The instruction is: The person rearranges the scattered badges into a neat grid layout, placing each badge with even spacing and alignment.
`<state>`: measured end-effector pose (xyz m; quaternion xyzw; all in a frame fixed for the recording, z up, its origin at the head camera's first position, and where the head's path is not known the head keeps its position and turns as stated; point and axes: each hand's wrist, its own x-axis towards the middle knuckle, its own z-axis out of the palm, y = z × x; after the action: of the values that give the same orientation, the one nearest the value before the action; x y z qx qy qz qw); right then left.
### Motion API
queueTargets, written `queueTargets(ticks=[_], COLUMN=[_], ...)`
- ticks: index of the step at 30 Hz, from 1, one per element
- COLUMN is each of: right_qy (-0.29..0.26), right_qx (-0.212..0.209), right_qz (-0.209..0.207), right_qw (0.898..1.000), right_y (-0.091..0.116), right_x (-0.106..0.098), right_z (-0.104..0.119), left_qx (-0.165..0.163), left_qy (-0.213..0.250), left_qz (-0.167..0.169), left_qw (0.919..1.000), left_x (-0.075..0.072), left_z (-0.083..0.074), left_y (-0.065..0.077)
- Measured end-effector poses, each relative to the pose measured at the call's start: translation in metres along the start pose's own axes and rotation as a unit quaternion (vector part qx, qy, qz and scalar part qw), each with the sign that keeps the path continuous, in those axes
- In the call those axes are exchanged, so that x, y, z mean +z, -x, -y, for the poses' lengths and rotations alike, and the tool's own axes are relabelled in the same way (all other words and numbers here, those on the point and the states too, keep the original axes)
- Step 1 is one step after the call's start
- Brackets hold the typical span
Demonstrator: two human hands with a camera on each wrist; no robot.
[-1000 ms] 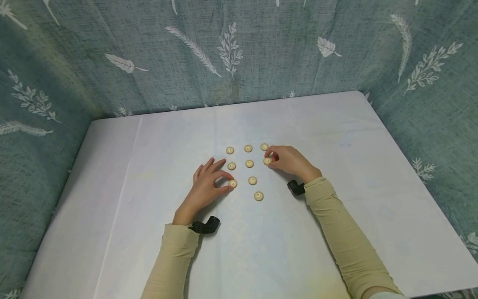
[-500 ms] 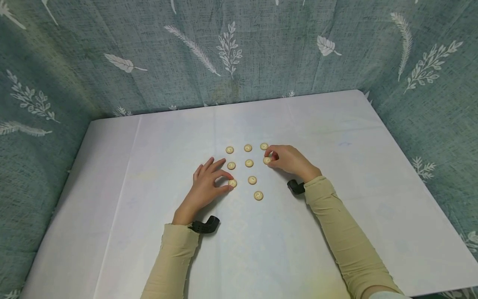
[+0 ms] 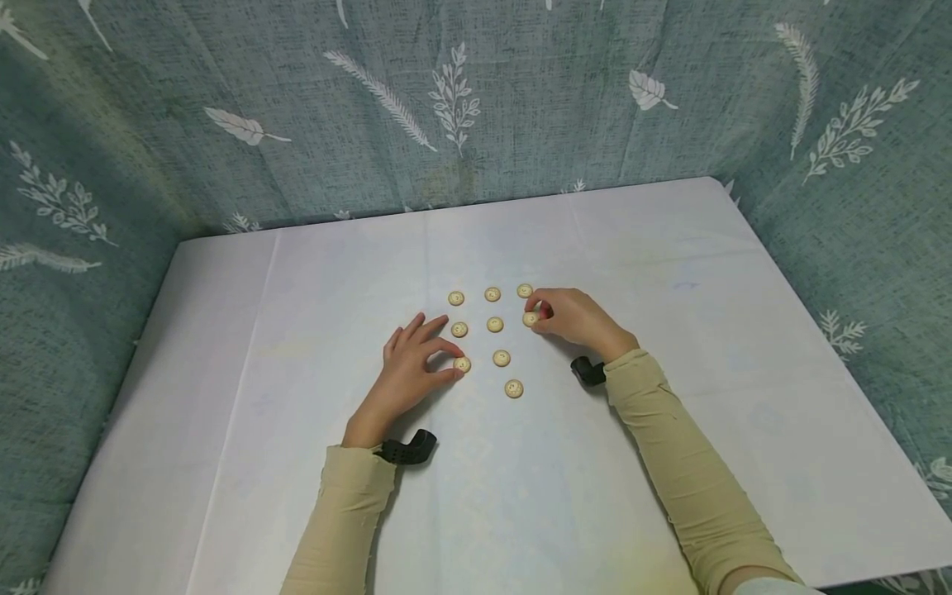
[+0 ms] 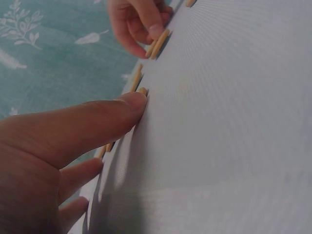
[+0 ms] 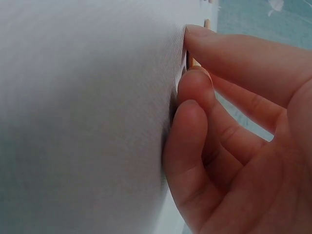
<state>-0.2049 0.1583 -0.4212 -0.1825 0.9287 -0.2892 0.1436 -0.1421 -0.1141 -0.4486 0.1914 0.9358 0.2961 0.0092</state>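
Note:
Several pale round buttons lie flat on the white-covered table in a loose grid of rows. My left hand (image 3: 409,368) pinches the left button (image 3: 462,364) of the third row between thumb and index finger, its other fingers spread. In the left wrist view the thumb covers most of that button (image 4: 143,91). Over on the right, my right hand (image 3: 576,318) holds the right button (image 3: 530,319) of the second row by its edge, thumb and index finger on it. The right wrist view shows curled fingers, which largely hide the button.
Three buttons form the far row, among them a middle one (image 3: 492,294). One button (image 3: 514,388) lies nearest the person, below another (image 3: 502,358). Black wrist cameras (image 3: 409,448) sit under both wrists. A green leaf-patterned curtain (image 3: 521,99) borders the table's back and sides.

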Motion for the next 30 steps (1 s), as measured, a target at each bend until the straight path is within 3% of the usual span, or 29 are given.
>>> queueTargets(ticks=[14,24,30], right_qy=[-0.007,-0.069,-0.070], right_qx=[-0.005,0.007,0.017], right_qz=[0.002,0.003,0.016], right_qw=[1.000,0.998,0.997], right_y=[0.001,0.009,0.010], right_x=[-0.002,-0.020,-0.027], right_z=[-0.001,-0.011,-0.013], left_qx=[0.002,0.004,-0.001], left_qy=[0.000,0.000,0.000], left_qz=[0.001,-0.002,-0.001], left_qw=[1.0000,1.0000,1.0000], left_x=[-0.001,-0.001,-0.001], left_z=[0.000,-0.001,-0.001], left_y=[0.000,0.000,0.000])
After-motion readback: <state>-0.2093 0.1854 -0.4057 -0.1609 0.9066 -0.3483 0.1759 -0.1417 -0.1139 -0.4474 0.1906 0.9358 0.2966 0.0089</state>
